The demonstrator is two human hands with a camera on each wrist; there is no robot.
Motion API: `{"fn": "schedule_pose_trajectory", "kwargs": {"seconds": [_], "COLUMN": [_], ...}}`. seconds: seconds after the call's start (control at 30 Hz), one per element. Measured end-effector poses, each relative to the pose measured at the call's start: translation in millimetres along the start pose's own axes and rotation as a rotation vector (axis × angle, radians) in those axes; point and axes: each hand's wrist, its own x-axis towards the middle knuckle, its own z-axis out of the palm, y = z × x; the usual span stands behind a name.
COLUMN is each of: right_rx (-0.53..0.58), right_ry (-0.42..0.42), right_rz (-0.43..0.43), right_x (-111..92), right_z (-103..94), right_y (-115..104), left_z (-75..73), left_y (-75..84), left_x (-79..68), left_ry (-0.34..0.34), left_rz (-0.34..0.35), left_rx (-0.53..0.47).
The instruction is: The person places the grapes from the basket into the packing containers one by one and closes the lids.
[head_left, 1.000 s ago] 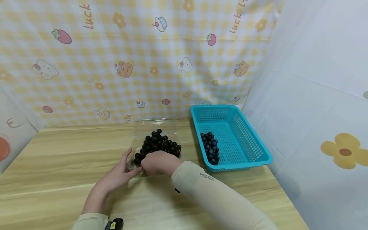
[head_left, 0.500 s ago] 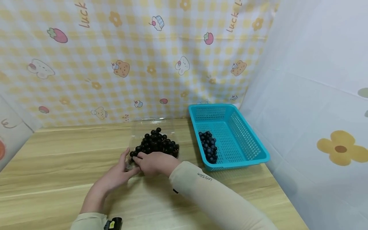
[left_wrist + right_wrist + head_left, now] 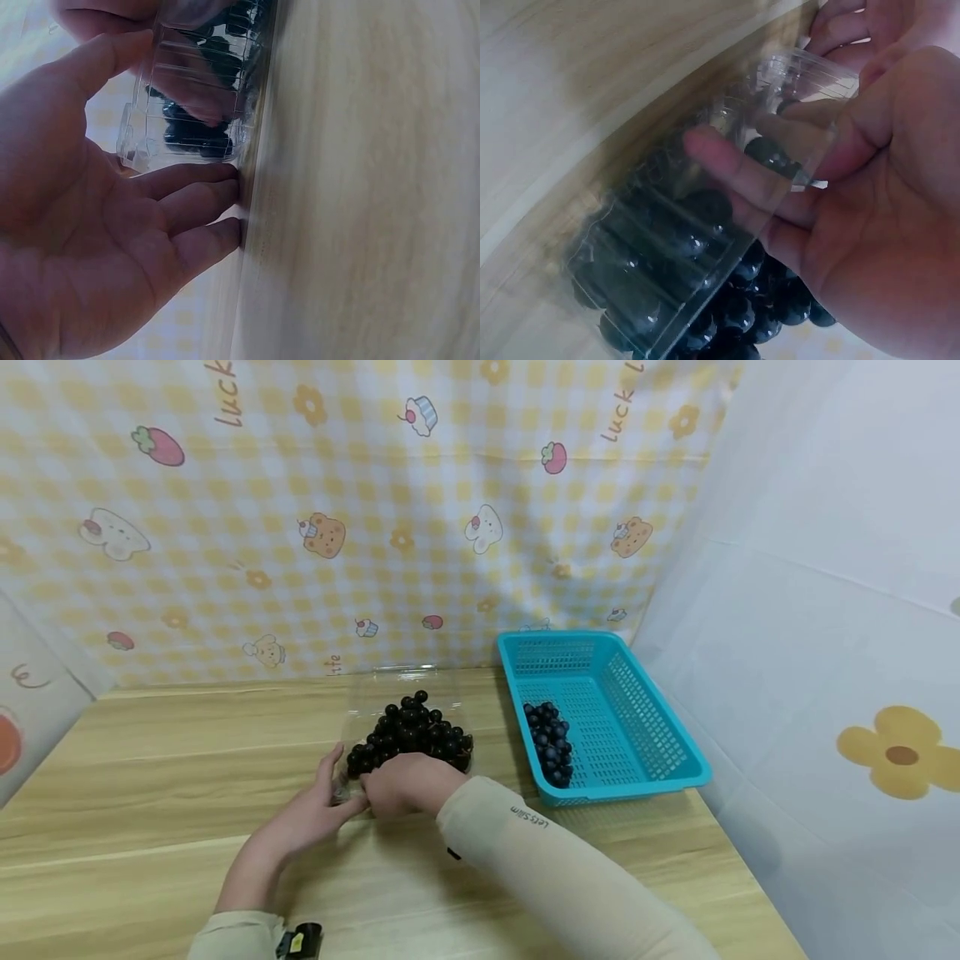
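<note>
A clear plastic clamshell box (image 3: pixel 727 289) holds a bunch of dark grapes (image 3: pixel 412 731); its lid (image 3: pixel 405 681) lies folded back toward the wall cloth. At the box's left end is my left hand (image 3: pixel 311 814), thumb touching the front corner and other fingertips resting on the table. My right hand (image 3: pixel 405 783) reaches over the front rim into the box. Through the clear wall, the right wrist view shows its fingers (image 3: pixel 720 157) fairly straight among the grapes. I cannot make out a grape pinched between them. The left index finger is partly hidden by the box.
To the right of the box stands a turquoise plastic basket (image 3: pixel 651 714), with another bunch of dark grapes (image 3: pixel 550 743) along its left side. The wooden table (image 3: pixel 172 777) meets a checked cloth (image 3: pixel 225 543) behind and a white sheet at the right.
My right hand's fingers lifted to the box's front left corner half a second ago and now reach back down inside. The grapes at the left end have shifted slightly. My left hand stays put.
</note>
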Motion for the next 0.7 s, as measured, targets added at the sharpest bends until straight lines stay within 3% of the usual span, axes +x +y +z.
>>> {"fn": "schedule_pose_trajectory", "kwargs": {"seconds": [0.23, 0.4, 0.6, 0.7], "right_rx": [-0.021, -0.101, -0.108, -0.101], "right_ry": [0.072, 0.116, 0.303, 0.413], "right_rz": [0.033, -0.009, -0.098, -0.082], "right_x": [7, 9, -5, -12], "right_z": [2.5, 6.0, -4.5, -17.4], "right_y": [-7, -7, 6, 18], "left_z": [2.0, 3.8, 1.4, 0.1], "left_y": [3.0, 3.6, 4.2, 4.7], "left_x": [-1.2, 0.3, 0.6, 0.6], "left_ry": [0.011, 0.018, 0.014, 0.005], "left_rz": [0.032, 0.024, 0.002, -0.008], "left_rx": [0.022, 0.026, 0.007, 0.007]}}
